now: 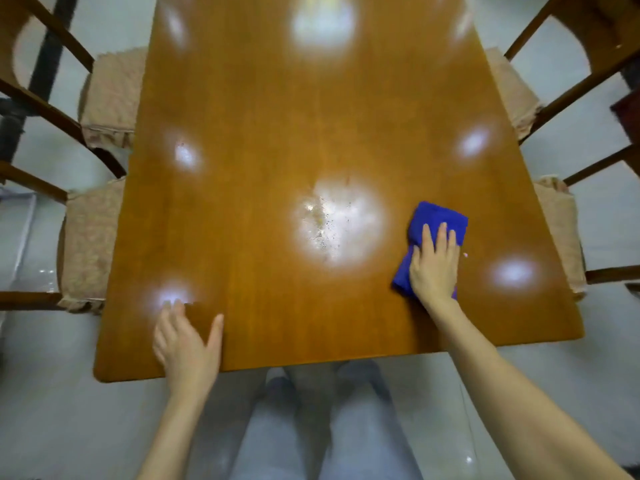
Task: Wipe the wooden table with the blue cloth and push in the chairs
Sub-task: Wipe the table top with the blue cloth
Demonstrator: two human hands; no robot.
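The long glossy orange-brown wooden table (263, 237) is the landmark here. The crumpled blue cloth (438, 223) lies on its top toward the near right side, and the right hand (434, 265) presses flat on it, fingers extended and slightly spread rather than gripping, probably so the palm's weight drives the cloth across the surface. The left hand (185, 344) rests open at the table's near edge, thumb splayed, holding nothing, likely as a brace. A patch of specks and crumbs (325, 223) sits at the table's centre, left of the cloth. Four wooden chairs with beige padded seats (91, 244) flank the table's long sides, seats only partly tucked under, so pushing them in seems not yet done.
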